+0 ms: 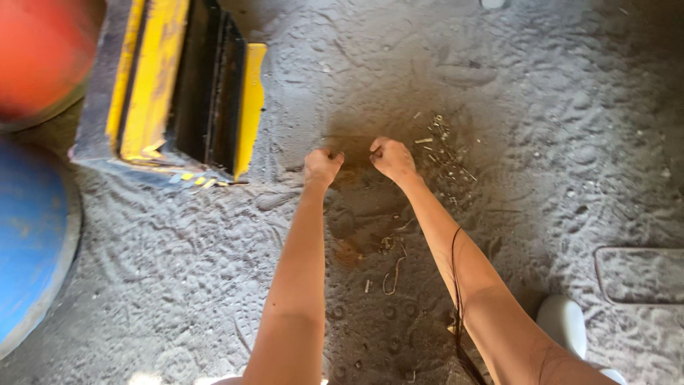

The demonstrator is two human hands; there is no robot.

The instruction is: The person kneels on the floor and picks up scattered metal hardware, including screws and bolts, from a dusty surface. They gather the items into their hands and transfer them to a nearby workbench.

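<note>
Bare fingers curled into fists on both sides: left hand (322, 165) and right hand (390, 158) press the damp brown patch of sandy floor (370, 207). Pale straw scraps (443, 153) just beside right. Yellow-black metal frame (185, 85) toward floor's far-left corner.

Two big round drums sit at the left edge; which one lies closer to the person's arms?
The blue drum, lower left, lies closer, level with the left forearm. The orange drum sits up in the top corner, beyond the yellow frame.

Both hands, left hand (322, 166) and right hand (391, 158), clench above sandy ground (556, 142).
</note>
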